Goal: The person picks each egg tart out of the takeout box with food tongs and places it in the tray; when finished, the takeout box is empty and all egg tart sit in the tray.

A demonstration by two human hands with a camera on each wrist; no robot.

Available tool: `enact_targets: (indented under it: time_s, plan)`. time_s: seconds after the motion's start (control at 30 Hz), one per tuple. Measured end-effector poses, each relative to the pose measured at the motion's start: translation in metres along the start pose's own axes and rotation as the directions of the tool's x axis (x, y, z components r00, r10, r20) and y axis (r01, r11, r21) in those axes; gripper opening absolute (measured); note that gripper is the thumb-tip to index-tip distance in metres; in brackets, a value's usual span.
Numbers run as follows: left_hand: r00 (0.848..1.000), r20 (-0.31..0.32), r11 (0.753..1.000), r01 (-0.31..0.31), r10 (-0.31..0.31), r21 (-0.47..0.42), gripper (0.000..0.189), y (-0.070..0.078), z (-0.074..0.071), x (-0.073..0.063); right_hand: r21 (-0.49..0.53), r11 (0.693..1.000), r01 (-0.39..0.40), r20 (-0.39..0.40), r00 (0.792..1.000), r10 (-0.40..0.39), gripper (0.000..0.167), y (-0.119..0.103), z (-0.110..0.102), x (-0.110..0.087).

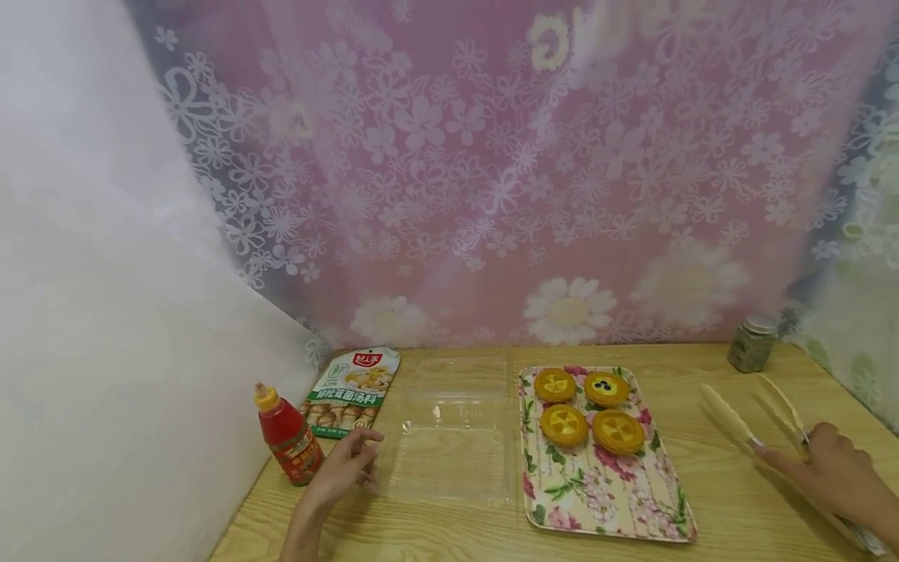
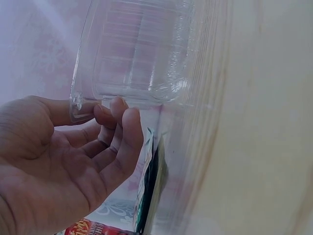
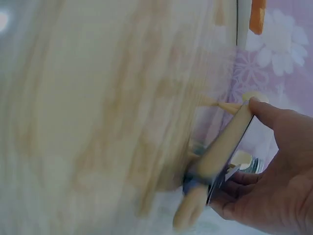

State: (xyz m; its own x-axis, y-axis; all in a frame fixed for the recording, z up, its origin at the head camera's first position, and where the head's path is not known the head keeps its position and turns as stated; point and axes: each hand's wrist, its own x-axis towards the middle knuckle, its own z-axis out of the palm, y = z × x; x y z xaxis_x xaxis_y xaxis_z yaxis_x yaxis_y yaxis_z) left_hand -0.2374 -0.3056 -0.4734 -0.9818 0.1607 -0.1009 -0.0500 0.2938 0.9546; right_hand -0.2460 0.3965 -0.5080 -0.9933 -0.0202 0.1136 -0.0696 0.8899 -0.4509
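Observation:
My left hand [image 1: 342,468] is beside the left edge of a clear plastic container [image 1: 449,464], its fingers loosely bent. In the left wrist view the thumb and fingertips [image 2: 131,117] overlap the container's corner. The container lies on the table with its lid [image 1: 456,378] folded back. At right, my right hand [image 1: 836,472] grips a pair of tongs [image 1: 729,414], whose arms are spread with nothing between the tips. Between the hands sits a floral tray [image 1: 590,499] bearing several yellow tarts [image 1: 564,425], one topped with dark berries.
A red squeeze bottle [image 1: 289,441] with a yellow cap stands left of my left hand. Behind it lies a green and white food packet [image 1: 351,390]. A small lidded jar [image 1: 751,347] is at the back right. Flowered curtain [image 1: 492,195] hangs behind the wooden table [image 1: 421,535].

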Motion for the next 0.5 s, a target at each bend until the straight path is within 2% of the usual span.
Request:
enact_targets:
  time_s: [0.13, 0.3, 0.5]
  plan:
    - [1.0, -0.003, 1.0, 0.003, -0.003, 0.014, 0.033, 0.001, 0.001, 0.002, -0.059, 0.997, -0.051, -0.002, 0.999, 0.051, 0.072, -0.001, 0.001, 0.003]
    - [1.0, -0.007, 1.0, 0.003, -0.003, 0.03, 0.032, 0.003, 0.002, 0.007, -0.054, 0.99, -0.133, 0.087, 0.987, 0.137, 0.087, -0.002, 0.0, 0.006]
    - [1.0, -0.015, 0.997, -0.007, 0.008, 0.07, 0.033, 0.003, -0.001, 0.008, -0.057, 0.987, -0.15, 0.116, 0.981, 0.155, 0.094, -0.006, -0.001, 0.01]
